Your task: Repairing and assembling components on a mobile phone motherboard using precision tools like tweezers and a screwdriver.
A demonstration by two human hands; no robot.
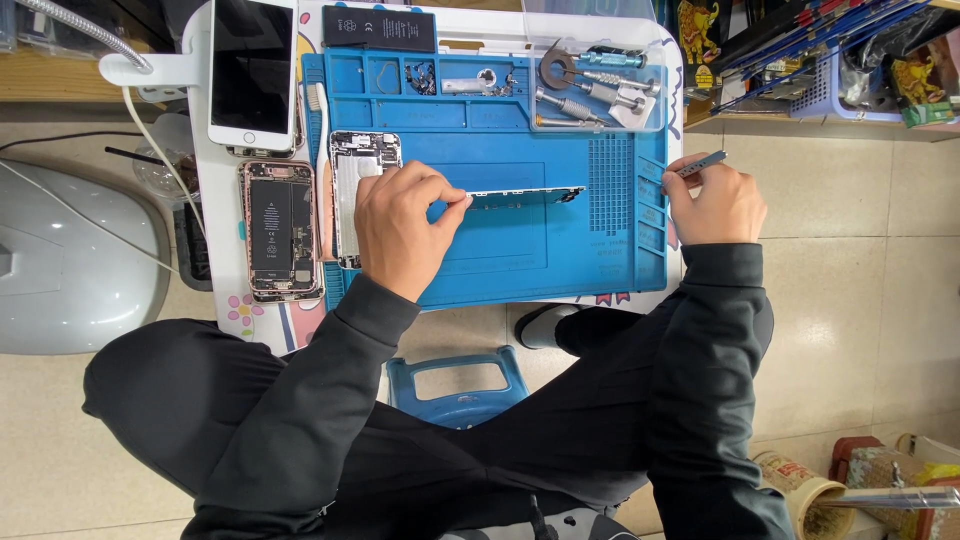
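- while the person sits over it, the blue mat [540, 250] covers most of the small table, probably so tiny parts don't roll off.
- the white phone [252, 70] lies face up at the far left, off the mat, looks parked out of the way.
- just below it the open phone [280, 230] lies with its insides showing, beside the mat's left edge.
- a clear tray [600, 85] at the mat's top right keeps screwdrivers together.
- the left hand [405, 228] pinches the left end of the board [525, 196], a thin strip held on edge above the mat's middle, likely to look along it.
- the right hand [715, 205] rests at the mat's right edge, closed around tweezers [700, 163] pointing away, ready but idle.
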